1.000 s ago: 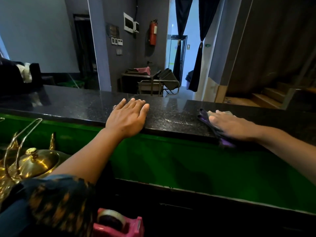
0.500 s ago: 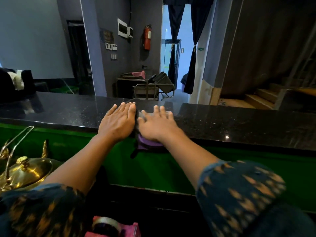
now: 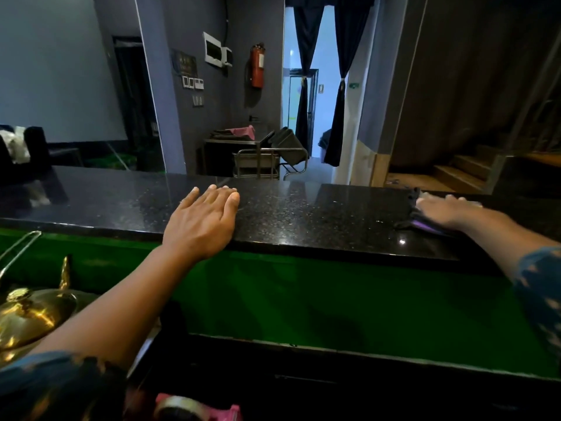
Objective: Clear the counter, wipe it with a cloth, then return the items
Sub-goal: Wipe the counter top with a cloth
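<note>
Fingers of the left hand are laid flat on the counter.
The cloth has been swept to 3 o'clock under the flat right hand; wiping is judged underway.

Dim room; daylight enters through the doorway between the curtains. The polished desk shows small glints. Wide-angle bending warps the edges; the right hand is motion-blurred.

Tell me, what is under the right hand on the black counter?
A dark purple cloth lies under the right hand, pressed flat on the black counter. Its edges stick out beside the hand; the part beneath the palm is covered.
</note>
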